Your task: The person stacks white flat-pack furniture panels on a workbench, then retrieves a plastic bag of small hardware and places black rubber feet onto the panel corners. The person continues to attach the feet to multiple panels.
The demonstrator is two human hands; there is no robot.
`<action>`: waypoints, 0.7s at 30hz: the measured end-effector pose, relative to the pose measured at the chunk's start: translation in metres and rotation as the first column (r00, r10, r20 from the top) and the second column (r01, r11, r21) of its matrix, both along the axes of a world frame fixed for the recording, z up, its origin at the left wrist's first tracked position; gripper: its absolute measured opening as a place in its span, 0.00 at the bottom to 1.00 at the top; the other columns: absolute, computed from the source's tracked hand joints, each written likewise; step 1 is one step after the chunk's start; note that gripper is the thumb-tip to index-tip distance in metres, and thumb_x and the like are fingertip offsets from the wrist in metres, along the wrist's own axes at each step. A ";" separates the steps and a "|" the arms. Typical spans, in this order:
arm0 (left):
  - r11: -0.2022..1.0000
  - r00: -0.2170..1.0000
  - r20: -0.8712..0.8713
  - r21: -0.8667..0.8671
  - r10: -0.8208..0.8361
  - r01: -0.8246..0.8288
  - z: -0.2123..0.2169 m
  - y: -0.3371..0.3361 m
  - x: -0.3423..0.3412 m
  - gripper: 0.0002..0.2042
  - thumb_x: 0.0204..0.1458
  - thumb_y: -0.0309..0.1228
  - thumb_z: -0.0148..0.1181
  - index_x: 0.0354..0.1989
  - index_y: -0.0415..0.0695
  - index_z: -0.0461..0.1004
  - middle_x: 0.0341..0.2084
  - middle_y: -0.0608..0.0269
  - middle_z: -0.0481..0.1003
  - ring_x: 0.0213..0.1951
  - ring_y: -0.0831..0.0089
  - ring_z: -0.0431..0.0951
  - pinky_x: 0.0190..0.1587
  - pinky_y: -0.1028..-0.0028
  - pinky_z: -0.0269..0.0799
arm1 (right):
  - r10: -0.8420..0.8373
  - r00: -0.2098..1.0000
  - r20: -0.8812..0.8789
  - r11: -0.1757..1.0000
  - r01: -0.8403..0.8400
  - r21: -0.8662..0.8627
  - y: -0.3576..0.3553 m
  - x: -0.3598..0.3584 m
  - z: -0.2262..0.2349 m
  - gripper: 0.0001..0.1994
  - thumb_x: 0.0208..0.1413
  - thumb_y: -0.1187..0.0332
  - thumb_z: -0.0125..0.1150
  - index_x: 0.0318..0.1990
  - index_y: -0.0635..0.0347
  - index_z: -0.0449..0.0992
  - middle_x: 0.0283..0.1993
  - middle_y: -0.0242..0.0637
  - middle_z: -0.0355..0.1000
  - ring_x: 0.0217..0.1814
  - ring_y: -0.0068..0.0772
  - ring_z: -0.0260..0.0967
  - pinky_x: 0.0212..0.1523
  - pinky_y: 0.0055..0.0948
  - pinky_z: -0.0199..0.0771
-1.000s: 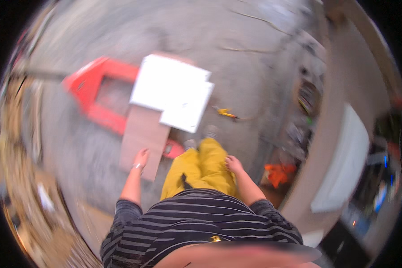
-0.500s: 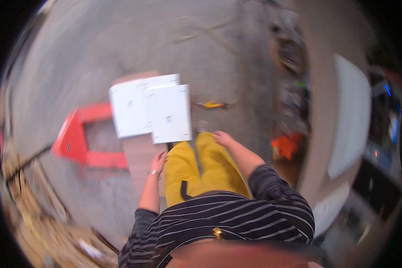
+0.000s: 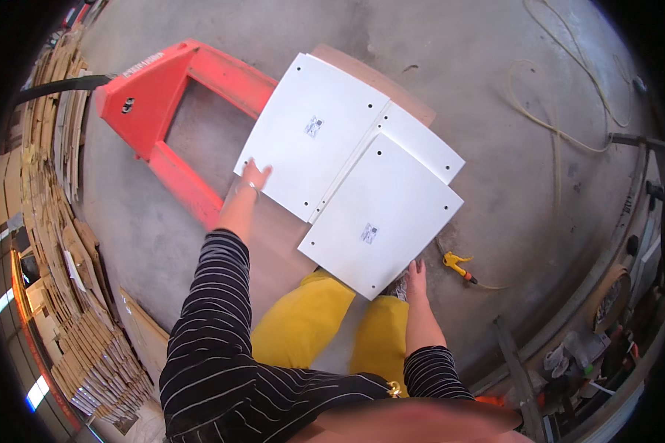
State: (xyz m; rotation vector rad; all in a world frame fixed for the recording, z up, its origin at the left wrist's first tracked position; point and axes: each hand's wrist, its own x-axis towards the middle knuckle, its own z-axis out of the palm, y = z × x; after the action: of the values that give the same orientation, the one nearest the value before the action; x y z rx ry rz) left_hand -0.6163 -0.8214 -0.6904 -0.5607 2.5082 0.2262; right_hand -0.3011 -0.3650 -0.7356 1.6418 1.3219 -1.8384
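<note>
Two large white panels with dark holes near their corners lie in front of me, the left panel [image 3: 303, 111] and the right panel [image 3: 399, 181]. Each carries a small printed label. Part of another white panel [image 3: 421, 144] shows beneath the right one. My left hand [image 3: 254, 177] is at the near left corner of the left panel, thumb and fingers apart, holding nothing. Close beside the near right edge of the right panel is my right hand [image 3: 417, 280], its fingers pointing forward; whether they touch the edge I cannot tell.
Brown cardboard [image 3: 388, 81] lies under the panels. A red pallet jack [image 3: 151, 100] stands at the left, its forks running toward them. On the concrete floor at the right are a yellow air blow gun [image 3: 457, 262] and a looped hose [image 3: 561, 129]. Stacked cardboard [image 3: 89, 347] lines the far left.
My view has turned and come closer to the panels. My left hand has moved forward from beside my leg to the left panel's corner; my right hand is now near the right panel's edge.
</note>
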 end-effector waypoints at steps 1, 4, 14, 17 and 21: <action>0.997 0.996 -0.041 0.009 0.075 -0.074 -0.018 -0.013 -0.019 0.47 0.46 0.54 0.60 0.64 0.32 0.46 0.61 0.38 0.54 0.63 0.49 0.54 0.63 0.61 0.54 | -0.042 0.988 -0.150 0.989 0.020 -0.150 0.001 -0.009 -0.011 0.33 0.58 0.55 0.55 0.66 0.56 0.50 0.64 0.39 0.56 0.64 0.37 0.55 0.58 0.38 0.60; 0.995 0.981 -0.195 -0.087 0.019 -0.037 -0.045 -0.031 -0.061 0.51 0.42 0.62 0.58 0.64 0.33 0.46 0.62 0.39 0.53 0.63 0.49 0.55 0.63 0.61 0.54 | -0.118 0.980 -0.159 0.964 0.075 -0.254 -0.003 -0.043 -0.032 0.33 0.59 0.54 0.53 0.67 0.55 0.47 0.65 0.37 0.55 0.64 0.36 0.55 0.60 0.37 0.58; 0.961 0.971 -0.125 0.218 0.203 -0.172 -0.047 -0.039 -0.120 0.39 0.43 0.63 0.56 0.48 0.34 0.71 0.44 0.45 0.74 0.46 0.57 0.74 0.50 0.64 0.67 | -0.148 0.974 -0.169 0.987 0.158 0.043 0.012 -0.119 -0.039 0.27 0.63 0.52 0.44 0.61 0.63 0.56 0.58 0.42 0.62 0.56 0.39 0.63 0.56 0.37 0.63; 0.994 0.993 -0.116 0.112 0.002 0.011 -0.054 -0.030 -0.104 0.38 0.45 0.63 0.53 0.50 0.37 0.70 0.49 0.40 0.69 0.52 0.53 0.70 0.54 0.62 0.64 | -0.094 0.980 -0.173 0.995 0.085 -0.061 0.037 -0.105 -0.039 0.32 0.61 0.45 0.44 0.62 0.61 0.56 0.62 0.37 0.60 0.62 0.39 0.58 0.60 0.37 0.59; 0.997 0.979 -0.188 -0.042 -0.073 0.067 -0.057 0.003 -0.075 0.38 0.47 0.63 0.52 0.50 0.35 0.69 0.52 0.39 0.66 0.54 0.49 0.67 0.56 0.60 0.63 | -0.175 0.978 -0.116 0.983 0.166 -0.083 0.053 -0.078 -0.045 0.33 0.60 0.43 0.44 0.63 0.59 0.56 0.63 0.37 0.59 0.63 0.39 0.57 0.62 0.37 0.57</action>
State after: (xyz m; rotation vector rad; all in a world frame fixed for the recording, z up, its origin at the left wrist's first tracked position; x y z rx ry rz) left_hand -0.6916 -0.8181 -0.7472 -0.4836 2.7165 0.2180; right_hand -0.3789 -0.3119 -0.7805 1.6740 1.1773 -2.0918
